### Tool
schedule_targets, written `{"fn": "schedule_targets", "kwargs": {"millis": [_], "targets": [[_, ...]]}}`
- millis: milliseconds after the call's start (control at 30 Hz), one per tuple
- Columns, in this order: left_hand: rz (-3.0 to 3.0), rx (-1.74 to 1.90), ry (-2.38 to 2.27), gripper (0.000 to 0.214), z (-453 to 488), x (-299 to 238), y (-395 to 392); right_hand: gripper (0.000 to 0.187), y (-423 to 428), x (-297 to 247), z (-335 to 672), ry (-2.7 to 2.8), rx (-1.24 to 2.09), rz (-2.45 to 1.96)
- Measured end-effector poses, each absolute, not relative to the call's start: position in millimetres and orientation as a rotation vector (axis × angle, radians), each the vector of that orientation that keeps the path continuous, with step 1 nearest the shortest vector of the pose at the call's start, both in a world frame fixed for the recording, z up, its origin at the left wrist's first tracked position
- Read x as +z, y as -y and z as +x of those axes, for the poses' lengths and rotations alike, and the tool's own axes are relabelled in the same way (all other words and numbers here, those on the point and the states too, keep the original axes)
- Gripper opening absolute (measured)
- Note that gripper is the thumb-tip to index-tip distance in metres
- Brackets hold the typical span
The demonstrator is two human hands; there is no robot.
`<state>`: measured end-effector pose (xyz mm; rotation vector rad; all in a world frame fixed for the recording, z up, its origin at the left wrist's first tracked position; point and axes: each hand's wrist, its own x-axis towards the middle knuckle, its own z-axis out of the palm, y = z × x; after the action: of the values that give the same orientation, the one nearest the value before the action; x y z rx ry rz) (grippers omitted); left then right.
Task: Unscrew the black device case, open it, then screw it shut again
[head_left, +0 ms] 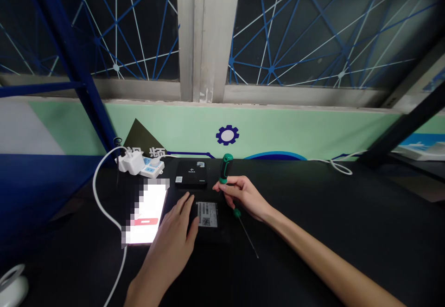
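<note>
Near the middle of the black table lies a flat black device with a white printed label point(207, 215) on its upper face. My left hand point(177, 233) rests along the device's left side, fingers stretched out and flat. A green-and-black screwdriver point(226, 167) stands nearly upright between the fingertips of my right hand point(243, 195), which is closed on it. Its tip is hidden, so I cannot tell whether it touches the device. A second screwdriver point(247, 235), with a green collar and thin shaft, lies below my right hand, which hides its handle.
Behind the device sits a black box point(191, 173) with a small white sticker. To the left are a lit screen point(149, 214), partly blurred out, a white power strip point(151, 168) with plugs, and a white cable point(99, 195). A white object point(14, 288) is at lower left.
</note>
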<state>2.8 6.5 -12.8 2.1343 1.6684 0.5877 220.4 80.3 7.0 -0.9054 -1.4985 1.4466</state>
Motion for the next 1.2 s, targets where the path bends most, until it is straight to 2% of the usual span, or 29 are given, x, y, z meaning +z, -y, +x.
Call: {"fn": "schedule_targets", "kwargs": {"millis": [1200], "targets": [[2.132, 0.676, -1.654, 0.054, 2.8, -15.8, -6.2, 0.029, -78.6, 9.9, 219.4, 1.443, 1.453, -0.94]]}}
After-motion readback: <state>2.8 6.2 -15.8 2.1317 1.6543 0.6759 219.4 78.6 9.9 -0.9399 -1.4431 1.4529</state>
